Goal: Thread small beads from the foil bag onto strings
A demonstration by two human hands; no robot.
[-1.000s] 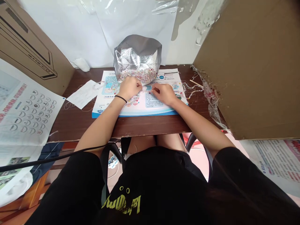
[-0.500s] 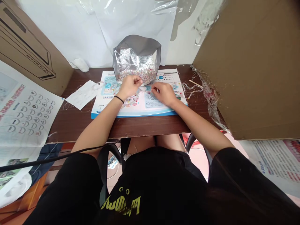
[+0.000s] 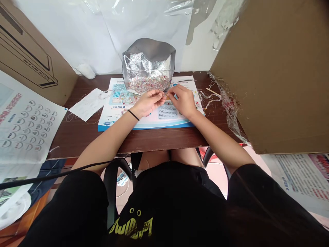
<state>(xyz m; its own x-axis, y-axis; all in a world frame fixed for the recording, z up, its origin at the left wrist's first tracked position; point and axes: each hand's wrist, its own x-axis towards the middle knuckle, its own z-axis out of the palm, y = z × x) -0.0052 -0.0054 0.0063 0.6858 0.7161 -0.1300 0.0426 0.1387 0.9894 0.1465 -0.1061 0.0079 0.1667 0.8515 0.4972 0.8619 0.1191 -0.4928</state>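
Note:
My left hand [image 3: 149, 104] is closed in a pinch, its palm turned partly up, over the printed sheet [image 3: 169, 122]. Its fingertips nearly meet those of my right hand [image 3: 183, 101], which pinches from the other side. What sits between the fingertips is too small to make out. Just behind the hands stands a grey bag with a silvery lining [image 3: 149, 61]. Small mixed beads [image 3: 150, 83], pink, red and clear, fill its lower part. Strung beads [image 3: 125, 98] lie on the sheet left of my left hand.
A white paper slip [image 3: 88, 104] lies left on the brown table [image 3: 154, 140]. Bead strands [image 3: 212, 102], a thin stick [image 3: 214, 91] and crumpled clear plastic [image 3: 232, 113] lie at right. Cardboard [image 3: 277, 75] walls the right side; another cardboard box [image 3: 25, 51] stands left.
My left hand has come away from the front of the bag, moving right and turning palm up. Its fingertips now meet my right hand's, which has shifted slightly up.

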